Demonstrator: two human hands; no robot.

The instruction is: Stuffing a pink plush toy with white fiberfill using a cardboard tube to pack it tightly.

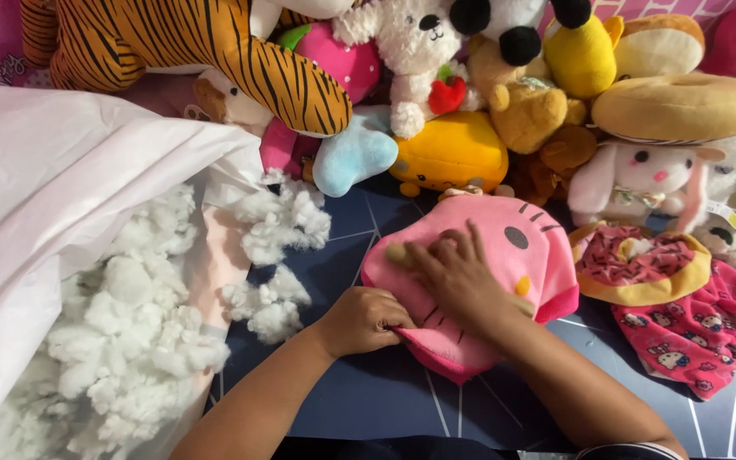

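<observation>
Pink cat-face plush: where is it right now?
Head view, centre: the pink cat-face plush lies on the dark mat under both hands, right of the white stuffing.

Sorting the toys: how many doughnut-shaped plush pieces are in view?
2: a tan doughnut plush atop the pile at right, and a pink-frosted doughnut plush on the mat below it. Others may be hidden.

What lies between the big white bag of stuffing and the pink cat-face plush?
In the head view, loose white stuffing clumps lie on the dark blue mat between the white bag and pink cat-face plush.

white plastic bag [36, 187] left, stuffing-filled
</observation>
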